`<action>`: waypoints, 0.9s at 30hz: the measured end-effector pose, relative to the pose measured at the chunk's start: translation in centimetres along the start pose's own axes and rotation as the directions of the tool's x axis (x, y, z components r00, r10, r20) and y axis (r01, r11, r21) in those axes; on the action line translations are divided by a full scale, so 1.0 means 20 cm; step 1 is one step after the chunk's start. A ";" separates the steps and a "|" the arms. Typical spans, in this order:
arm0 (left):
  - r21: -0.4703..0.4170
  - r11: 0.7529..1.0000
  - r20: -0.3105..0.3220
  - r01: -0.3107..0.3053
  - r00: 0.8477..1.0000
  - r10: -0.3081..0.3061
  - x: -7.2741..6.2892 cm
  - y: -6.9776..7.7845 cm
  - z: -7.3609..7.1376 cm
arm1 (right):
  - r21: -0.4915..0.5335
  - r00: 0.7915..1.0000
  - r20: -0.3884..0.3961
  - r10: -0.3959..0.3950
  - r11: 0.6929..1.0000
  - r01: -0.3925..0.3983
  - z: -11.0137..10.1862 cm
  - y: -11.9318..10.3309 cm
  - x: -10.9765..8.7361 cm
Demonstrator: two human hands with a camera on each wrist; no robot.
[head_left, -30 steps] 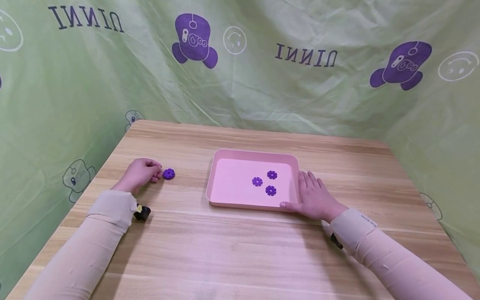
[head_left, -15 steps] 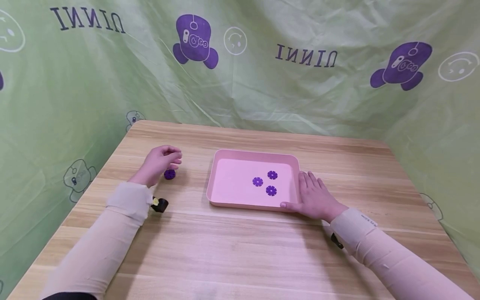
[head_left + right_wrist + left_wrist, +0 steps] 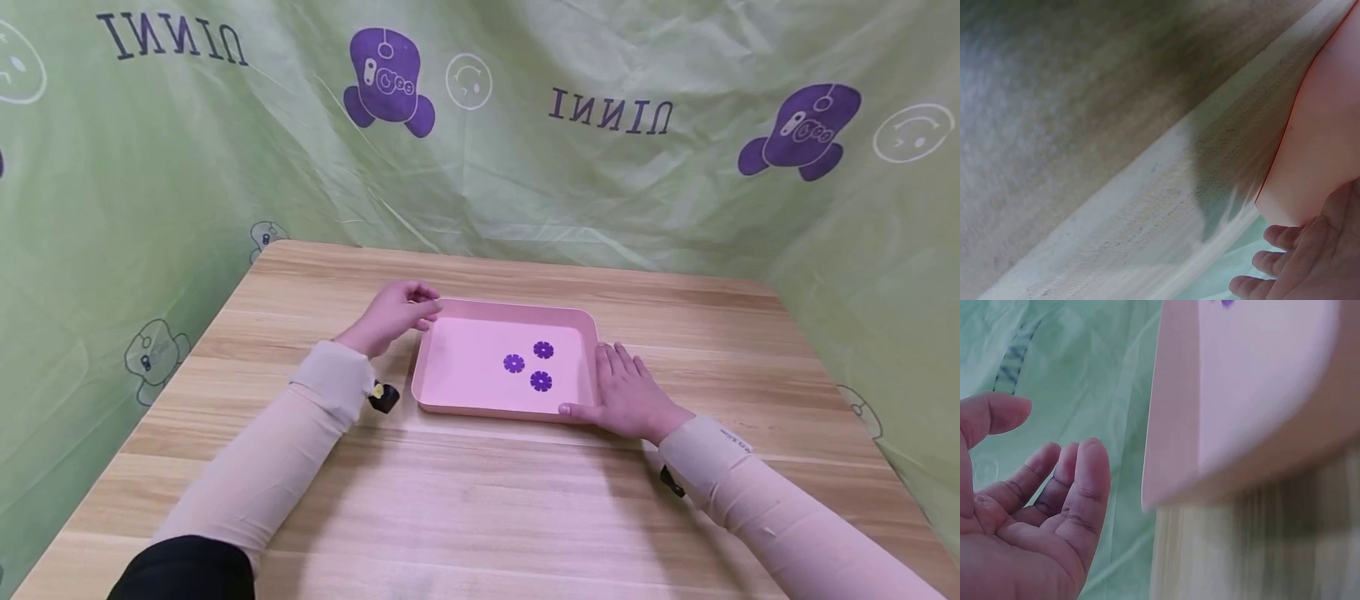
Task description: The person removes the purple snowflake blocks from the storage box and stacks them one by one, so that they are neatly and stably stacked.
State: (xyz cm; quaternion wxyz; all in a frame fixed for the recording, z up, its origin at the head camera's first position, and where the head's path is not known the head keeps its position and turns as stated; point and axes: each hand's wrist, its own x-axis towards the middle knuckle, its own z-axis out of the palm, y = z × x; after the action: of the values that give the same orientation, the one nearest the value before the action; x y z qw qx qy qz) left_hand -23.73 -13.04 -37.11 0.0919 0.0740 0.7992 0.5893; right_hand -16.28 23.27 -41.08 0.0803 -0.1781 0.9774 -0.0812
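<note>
My left hand [image 3: 396,314] hovers by the back left corner of a shallow pink tray [image 3: 465,410]. In the left wrist view its thumb stands apart from the loosely bent fingers [image 3: 1085,494], and nothing shows between them. My right hand [image 3: 633,398] rests flat against the tray's right side, fingers straight and thumb along the front rim. Three purple notched snowflake discs lie apart on the tray floor: one at the back [image 3: 543,350], one to the left [image 3: 513,363], one at the front [image 3: 541,381]. In the right wrist view, fingers [image 3: 1285,236] lie beside the pink tray wall [image 3: 1316,137].
The wooden table [image 3: 465,508] extends around the tray on every side. A green printed curtain [image 3: 480,183] hangs behind it and at both sides. Small black devices sit at the wrists, one below the left cuff [image 3: 384,397].
My left hand has moved right, from beside a purple disc on the table to the tray's corner. That disc's spot is now covered by the left forearm. The right hand stays put.
</note>
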 end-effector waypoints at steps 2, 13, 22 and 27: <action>0.020 1.000 0.023 0.000 1.000 0.000 0.02 0.03 0.06 | 0.002 1.000 0.000 0.001 1.000 -0.001 0.00 0.00 0.00; 0.076 0.994 0.228 0.078 0.969 -0.093 0.12 0.04 0.32 | 0.018 1.000 0.015 0.014 1.000 -0.014 0.00 0.00 -0.01; 0.159 0.980 0.308 0.121 0.937 -0.166 0.12 0.05 0.45 | 0.011 1.000 0.012 0.005 1.000 -0.005 0.00 0.01 -0.01; 0.249 0.962 0.296 0.111 0.937 -0.184 0.14 0.01 0.52 | 0.006 1.000 0.011 0.007 1.000 -0.007 -0.01 0.01 -0.01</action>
State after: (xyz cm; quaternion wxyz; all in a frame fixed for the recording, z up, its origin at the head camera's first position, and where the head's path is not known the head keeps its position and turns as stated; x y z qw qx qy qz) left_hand -23.93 -2.71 -39.99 0.2538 0.1170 0.8399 0.4652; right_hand -16.16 23.52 -40.94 0.0865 -0.1750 0.9772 -0.0829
